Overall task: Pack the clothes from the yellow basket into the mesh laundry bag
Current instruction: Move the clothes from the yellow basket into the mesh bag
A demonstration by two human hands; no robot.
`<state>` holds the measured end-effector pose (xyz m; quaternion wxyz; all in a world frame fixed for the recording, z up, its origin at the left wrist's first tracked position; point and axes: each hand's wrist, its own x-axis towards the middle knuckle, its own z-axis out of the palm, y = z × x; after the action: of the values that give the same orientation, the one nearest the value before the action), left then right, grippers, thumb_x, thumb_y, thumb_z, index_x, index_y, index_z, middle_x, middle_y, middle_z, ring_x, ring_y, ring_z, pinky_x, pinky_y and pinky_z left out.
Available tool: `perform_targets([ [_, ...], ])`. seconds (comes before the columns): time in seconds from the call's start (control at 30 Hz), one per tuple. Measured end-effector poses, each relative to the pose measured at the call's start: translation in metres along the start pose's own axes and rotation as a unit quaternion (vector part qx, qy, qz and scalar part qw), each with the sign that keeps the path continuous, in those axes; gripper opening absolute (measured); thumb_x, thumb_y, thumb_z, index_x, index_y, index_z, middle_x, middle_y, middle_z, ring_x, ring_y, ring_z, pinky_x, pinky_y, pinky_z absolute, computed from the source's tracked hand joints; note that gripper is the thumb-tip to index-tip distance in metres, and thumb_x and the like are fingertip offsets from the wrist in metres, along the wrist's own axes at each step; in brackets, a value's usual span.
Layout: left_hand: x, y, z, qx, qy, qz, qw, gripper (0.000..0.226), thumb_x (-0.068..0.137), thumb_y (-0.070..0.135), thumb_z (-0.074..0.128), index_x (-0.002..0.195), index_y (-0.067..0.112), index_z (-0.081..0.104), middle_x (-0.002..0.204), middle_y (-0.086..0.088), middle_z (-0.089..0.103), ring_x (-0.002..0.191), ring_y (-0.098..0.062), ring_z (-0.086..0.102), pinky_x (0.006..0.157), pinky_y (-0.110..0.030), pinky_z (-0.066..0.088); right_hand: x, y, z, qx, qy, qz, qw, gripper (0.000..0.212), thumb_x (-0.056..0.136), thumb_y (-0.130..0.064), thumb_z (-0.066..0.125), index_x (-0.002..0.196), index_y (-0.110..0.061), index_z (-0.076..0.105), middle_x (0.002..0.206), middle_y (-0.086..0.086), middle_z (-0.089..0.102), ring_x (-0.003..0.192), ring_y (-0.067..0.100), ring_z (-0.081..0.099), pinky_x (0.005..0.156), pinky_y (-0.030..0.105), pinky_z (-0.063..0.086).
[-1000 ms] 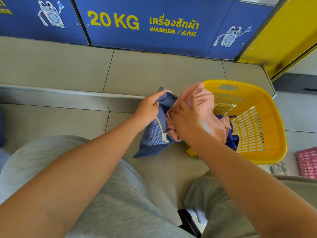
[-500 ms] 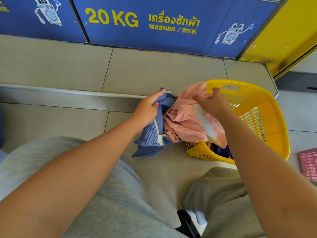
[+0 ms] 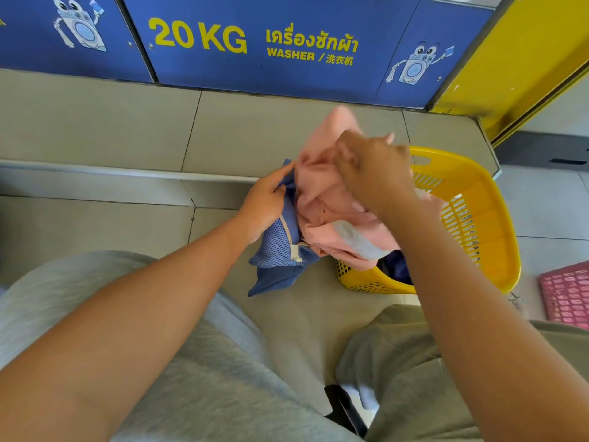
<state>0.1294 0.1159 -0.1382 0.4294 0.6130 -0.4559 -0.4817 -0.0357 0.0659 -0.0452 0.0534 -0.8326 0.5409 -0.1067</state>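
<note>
Hands [image 3: 373, 173] bunch pink garment [image 3: 322, 199] over upright mesh bag [image 3: 280, 250].

Glossy plastic basket [image 3: 497, 224]; blue mesh bag [image 3: 280, 250].

bare tiled floor [image 3: 95, 228] left, pink garment [image 3: 322, 199] blocking mesh bag [image 3: 280, 250] mouth

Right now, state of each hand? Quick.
Left hand: closed, gripping the edge of the blue mesh bag.
Right hand: closed on the pink garment, bunched between bag and yellow basket.
</note>
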Motion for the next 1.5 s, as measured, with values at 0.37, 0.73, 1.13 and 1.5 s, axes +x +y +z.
perform_targets([
  [0.37,0.001,0.001,-0.001,0.053,0.013,0.015,0.998,0.052,0.097,-0.004,0.032,0.141,0.020,0.045,0.148,0.001,0.042,0.138,-0.010,0.035,0.106,-0.015,0.026,-0.018,-0.005,0.044,-0.106,-0.188,-0.123,0.969,0.030,0.092,-0.046,0.045,0.115,-0.042,0.063,0.129,-0.015,0.056,0.133,0.027,0.031,0.109,0.056,0.017],
  [0.73,0.005,0.001,0.000,0.043,0.026,-0.026,0.998,0.053,0.098,-0.003,0.031,0.143,0.023,0.042,0.152,-0.001,0.036,0.141,-0.015,0.031,0.111,-0.023,0.027,-0.059,0.036,0.044,-0.182,-0.162,-0.138,0.960,0.098,0.065,-0.070,0.061,0.148,-0.042,0.016,0.162,0.003,0.006,0.150,0.028,0.004,0.112,0.065,0.002],
  [1.13,-0.007,0.027,0.014,0.017,-0.041,0.035,0.998,0.054,0.098,-0.003,0.032,0.143,0.026,0.042,0.144,0.004,0.048,0.134,-0.006,0.039,0.096,-0.004,0.030,-0.028,0.036,0.031,-0.140,0.119,-0.010,0.983,0.040,0.074,-0.030,0.054,0.113,-0.018,0.058,0.092,0.015,0.064,0.089,0.038,0.058,0.072,0.045,0.043],
  [1.5,-0.013,0.043,0.008,-0.009,-0.028,0.049,0.998,0.055,0.098,-0.001,0.033,0.144,0.029,0.039,0.152,0.008,0.036,0.139,-0.004,0.031,0.109,-0.015,0.027,-0.038,0.012,0.056,-0.193,-0.069,-0.138,0.969,0.042,0.078,-0.044,0.063,0.116,-0.026,0.065,0.129,-0.002,0.058,0.125,0.034,0.044,0.108,0.059,0.017],
])
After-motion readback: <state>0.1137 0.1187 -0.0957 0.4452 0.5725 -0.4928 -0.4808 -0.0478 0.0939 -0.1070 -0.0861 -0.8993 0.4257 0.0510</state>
